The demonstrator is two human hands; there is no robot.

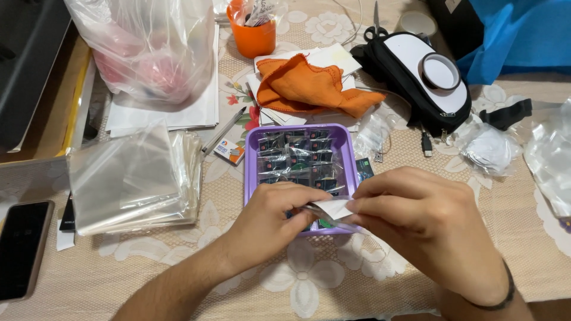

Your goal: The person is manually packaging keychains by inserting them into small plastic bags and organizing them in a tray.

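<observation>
- Small clear packet (333,208) with a white flap is held between both hands, just above the near edge of the purple tray (250,178); it is pinched from either side
- Left hand (270,223) is closed on the packet's left end, fingers curled and pressed together on it; the right hand (416,223) is pinched on the flap with thumb and fingertips, a dark band being worn on that wrist
- Many small dark packets in clear sleeves are held in the tray; it is set on the lace-patterned tabletop (178,273)
- Left of the tray a stack of clear bags (131,178) is laid; behind it an orange cloth (303,86) and an orange cup (253,32) are seen; a phone (21,249) is lying at the far left
</observation>
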